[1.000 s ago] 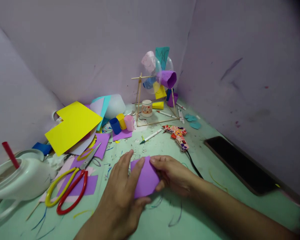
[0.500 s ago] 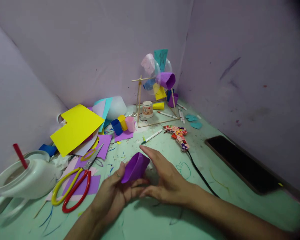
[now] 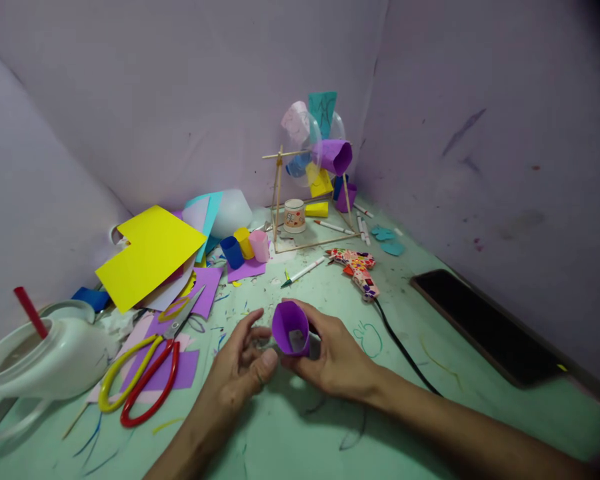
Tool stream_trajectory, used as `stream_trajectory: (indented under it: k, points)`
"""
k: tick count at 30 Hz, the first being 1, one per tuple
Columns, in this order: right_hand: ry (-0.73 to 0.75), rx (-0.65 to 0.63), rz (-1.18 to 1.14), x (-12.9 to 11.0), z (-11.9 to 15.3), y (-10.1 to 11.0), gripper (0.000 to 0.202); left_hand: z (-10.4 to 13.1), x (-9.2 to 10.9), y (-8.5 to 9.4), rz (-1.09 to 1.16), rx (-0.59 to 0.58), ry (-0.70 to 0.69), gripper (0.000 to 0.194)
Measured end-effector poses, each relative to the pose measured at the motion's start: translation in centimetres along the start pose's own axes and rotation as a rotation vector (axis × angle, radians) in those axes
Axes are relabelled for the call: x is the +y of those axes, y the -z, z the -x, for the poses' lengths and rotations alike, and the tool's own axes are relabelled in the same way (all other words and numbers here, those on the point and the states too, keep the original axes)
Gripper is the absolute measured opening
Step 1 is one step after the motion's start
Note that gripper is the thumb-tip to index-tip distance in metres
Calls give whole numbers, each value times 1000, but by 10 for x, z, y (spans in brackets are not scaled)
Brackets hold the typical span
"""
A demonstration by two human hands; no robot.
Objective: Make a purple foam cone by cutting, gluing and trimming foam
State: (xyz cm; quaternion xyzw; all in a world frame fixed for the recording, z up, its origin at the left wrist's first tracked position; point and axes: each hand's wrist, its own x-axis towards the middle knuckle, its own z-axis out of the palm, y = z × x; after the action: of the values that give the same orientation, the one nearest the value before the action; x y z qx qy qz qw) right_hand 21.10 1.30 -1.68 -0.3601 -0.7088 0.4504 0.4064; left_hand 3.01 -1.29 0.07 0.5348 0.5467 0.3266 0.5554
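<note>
One purple, tube-shaped paper cup (image 3: pixel 281 325) is gripped in the right hand (image 3: pixel 336 350) above the pale green table (image 3: pixel 280 450).
The cup hides some right fingertips; a small pale patch (image 3: pixel 297 339) inside is hard to make out. The left hand (image 3: pixel 237 373) is loose, half-curled beside it, thumb contact unclear; half a second ago it cradled the cup.

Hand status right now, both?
Left hand: open, fingers loosely curled beside the purple paper tube; contact can't be told.
Right hand: closed on the purple paper tube, holding it.
</note>
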Motion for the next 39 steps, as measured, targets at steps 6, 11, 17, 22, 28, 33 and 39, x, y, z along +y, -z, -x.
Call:
stream_trajectory:
  k: [6, 11, 17, 22, 28, 33, 39]
  points:
    - [2, -117, -82, 4, -9, 11, 49, 2, -5, -5, -357, 141, -271, 60]
    - [-21, -149, 12, 8, -10, 14, 38, -1, -15, -13, -445, 150, -381, 56]
    - [-89, -186, 0, 9, -11, 16, 42, -3, -23, -14, -480, 116, -393, 65]
    - [-64, -187, 11, 10, -13, 14, 32, -8, -20, -21, -609, 178, -692, 59]
    - [-71, -156, 24, 14, -13, 14, 28, -8, -12, -21, -693, 268, -875, 48]
    - [-75, -155, 5, 11, -12, 20, 41, -5, -2, -2, -782, 208, -902, 39]
    - [119, -284, 284, 2, -12, 25, 54, 6, 17, 5, -1216, -39, -582, 45]
